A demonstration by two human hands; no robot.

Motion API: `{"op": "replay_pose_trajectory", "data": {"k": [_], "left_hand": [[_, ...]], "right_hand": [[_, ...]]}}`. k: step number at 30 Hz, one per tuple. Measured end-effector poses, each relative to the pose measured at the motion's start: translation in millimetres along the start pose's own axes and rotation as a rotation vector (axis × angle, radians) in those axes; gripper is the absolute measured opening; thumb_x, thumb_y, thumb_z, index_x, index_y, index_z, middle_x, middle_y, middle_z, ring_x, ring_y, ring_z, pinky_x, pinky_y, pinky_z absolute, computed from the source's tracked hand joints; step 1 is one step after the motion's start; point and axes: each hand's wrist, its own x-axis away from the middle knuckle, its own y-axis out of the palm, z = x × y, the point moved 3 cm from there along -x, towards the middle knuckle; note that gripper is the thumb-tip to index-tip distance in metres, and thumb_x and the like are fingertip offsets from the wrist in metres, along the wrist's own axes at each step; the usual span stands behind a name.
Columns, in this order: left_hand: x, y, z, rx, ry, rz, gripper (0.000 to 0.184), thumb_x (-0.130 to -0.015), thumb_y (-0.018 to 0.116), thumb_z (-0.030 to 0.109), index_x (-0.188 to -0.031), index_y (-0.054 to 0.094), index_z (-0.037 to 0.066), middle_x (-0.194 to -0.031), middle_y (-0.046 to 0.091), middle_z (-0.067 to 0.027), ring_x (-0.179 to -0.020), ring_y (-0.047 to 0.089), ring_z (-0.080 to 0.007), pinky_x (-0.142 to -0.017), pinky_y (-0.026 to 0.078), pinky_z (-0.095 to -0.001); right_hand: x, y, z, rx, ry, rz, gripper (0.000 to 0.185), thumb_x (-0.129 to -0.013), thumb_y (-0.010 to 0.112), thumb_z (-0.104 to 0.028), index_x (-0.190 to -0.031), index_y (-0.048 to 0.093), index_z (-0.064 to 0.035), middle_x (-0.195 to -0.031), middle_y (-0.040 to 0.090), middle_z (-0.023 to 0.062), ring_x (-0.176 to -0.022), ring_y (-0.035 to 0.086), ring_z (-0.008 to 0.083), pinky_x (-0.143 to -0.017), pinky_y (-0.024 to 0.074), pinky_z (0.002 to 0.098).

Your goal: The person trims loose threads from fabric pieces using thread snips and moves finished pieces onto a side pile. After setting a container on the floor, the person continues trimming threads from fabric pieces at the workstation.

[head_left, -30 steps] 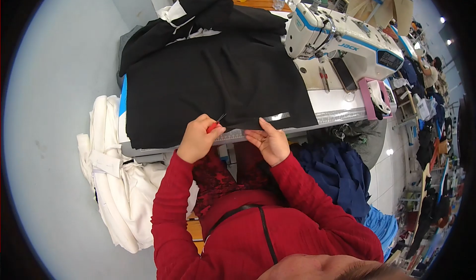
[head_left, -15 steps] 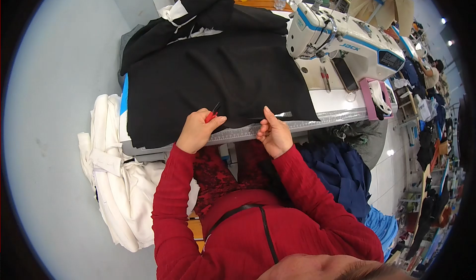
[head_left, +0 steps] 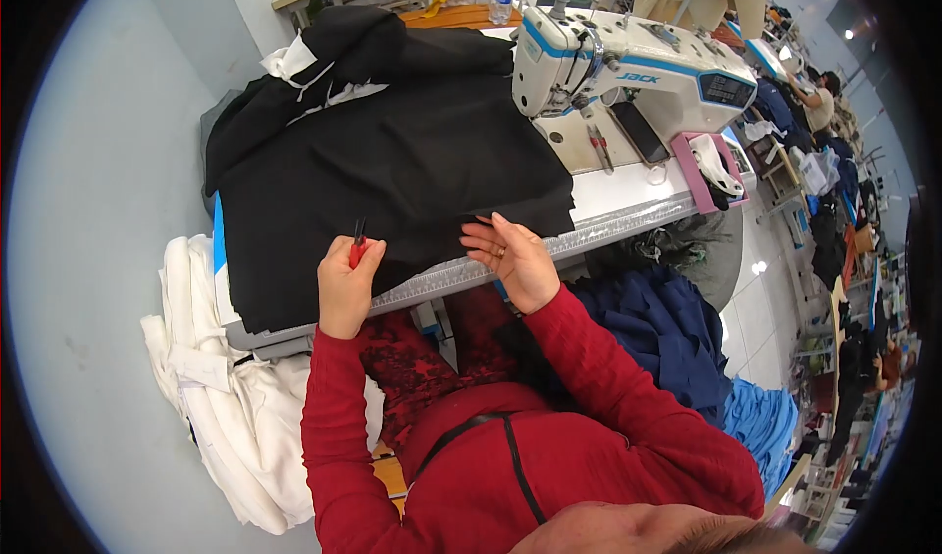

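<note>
1. Left of the frame's centre, the left hand (head_left: 343, 294) is closed around red-handled snips (head_left: 357, 248), whose dark tips point up the frame, over the black fabric (head_left: 392, 166).
2. Near the centre, the right hand (head_left: 525, 271) is at the fabric's near edge, fingers loosely bent and thumb extended (a ring shows on one finger); whether they pinch the cloth, I cannot tell.
3. The black fabric spreads from the upper left to the centre, across the worktable (head_left: 613, 196), and is bunched at its far end beside some white material (head_left: 290, 61).
4. At upper right of centre stands the sewing machine (head_left: 643, 68); near its base lie a phone (head_left: 640, 132), a red-handled tool (head_left: 600, 149) and a pink box (head_left: 684, 161) with cloth inside.
5. White garments (head_left: 245, 446) hang at lower left; navy cloth (head_left: 657, 328) and light blue cloth (head_left: 760, 422) lie heaped at lower right.
</note>
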Motion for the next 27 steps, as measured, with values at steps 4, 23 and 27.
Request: {"op": "replay_pose_trajectory", "data": {"k": [4,23,27], "left_hand": [[8,-2,2,-0.018,0.06,-0.014,0.016,-0.08,0.064,0.011,-0.078,0.061,-0.004,-0.075,0.054,-0.0068,-0.064,0.051,-0.0142,-0.059,0.041,-0.0263],[73,9,-5,-0.232,0.39,-0.108,0.012,-0.074,0.065,0.001,-0.086,0.063,0.0,-0.078,0.051,-0.0081,-0.064,0.053,-0.0178,-0.057,0.042,-0.0268],[82,11,-7,-0.227,0.352,-0.014,0.014,-0.075,0.066,0.002,-0.088,0.063,0.0,-0.078,0.051,-0.0076,-0.064,0.052,-0.0167,-0.058,0.042,-0.0254]], "right_hand": [[8,1,9,-0.16,0.058,0.009,0.029,-0.09,0.053,-0.023,-0.105,0.052,0.0013,-0.104,0.06,0.0171,-0.099,0.058,0.0258,-0.083,0.0468,0.0338],[24,6,69,-0.352,0.372,-0.07,0.017,-0.088,0.055,-0.019,-0.099,0.06,-0.0066,-0.096,0.064,0.0087,-0.091,0.06,0.0219,-0.087,0.046,0.038],[16,4,71,-0.255,0.349,-0.068,0.015,-0.088,0.056,-0.014,-0.097,0.061,-0.0026,-0.096,0.064,0.0098,-0.087,0.062,0.0223,-0.084,0.0484,0.0371]]}}
